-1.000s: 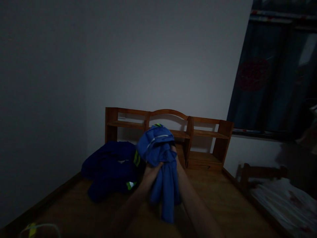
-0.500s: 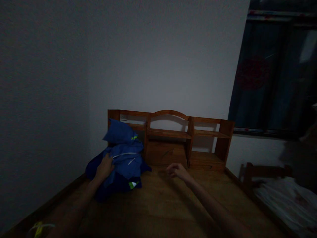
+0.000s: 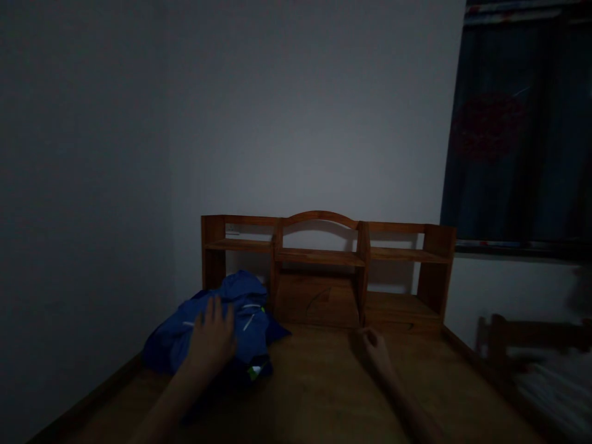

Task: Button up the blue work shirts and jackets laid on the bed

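Note:
A crumpled blue jacket (image 3: 247, 293) with white strips and small green-and-white patches lies in a heap on the wooden surface (image 3: 314, 382), at the left. My left hand (image 3: 213, 336) is in front of it, fingers stretched and apart; whether it touches the cloth I cannot tell. Farther right, my right hand (image 3: 377, 348) is low over the wood, its fingers curled in with nothing visible in them. The picture is dark and somewhat blurred.
A wooden shelf unit (image 3: 319, 256) with an arched middle stands against the wall (image 3: 305, 123) at the back. A raised edge (image 3: 481, 370) borders the wood at the right. Beyond it are a wooden frame (image 3: 531, 336) with pale bedding (image 3: 555, 394) and a dark window (image 3: 494, 179).
The jacket's raised upper part has dropped down into the heap. My left hand has opened and come off the cloth it was pressing. My right hand has shifted right, and the view has moved slightly.

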The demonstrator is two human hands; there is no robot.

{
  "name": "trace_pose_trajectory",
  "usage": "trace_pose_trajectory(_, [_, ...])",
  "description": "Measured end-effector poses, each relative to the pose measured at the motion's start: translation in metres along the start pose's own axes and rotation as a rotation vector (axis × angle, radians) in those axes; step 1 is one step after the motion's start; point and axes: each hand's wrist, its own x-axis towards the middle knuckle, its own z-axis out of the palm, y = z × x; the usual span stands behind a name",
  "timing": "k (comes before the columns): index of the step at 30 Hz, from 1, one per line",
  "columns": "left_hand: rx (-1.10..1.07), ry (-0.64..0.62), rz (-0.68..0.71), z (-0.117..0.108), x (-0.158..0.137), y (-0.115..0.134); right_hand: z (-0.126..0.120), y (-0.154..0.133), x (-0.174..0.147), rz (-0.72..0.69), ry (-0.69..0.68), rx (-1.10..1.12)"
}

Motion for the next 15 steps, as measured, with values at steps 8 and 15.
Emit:
trace_pose_trajectory(8, [-0.307, -0.106, 0.525, 0.059, -0.007, 0.177, -0.002, 0.024, -0.006, -0.195, -0.125, -0.195])
trace_pose_trajectory(15, [-0.687, -0.298, 0.249, 0.161, -0.022, 0.185, -0.001, 0.020, -0.003, -0.224, -0.145, -0.325])
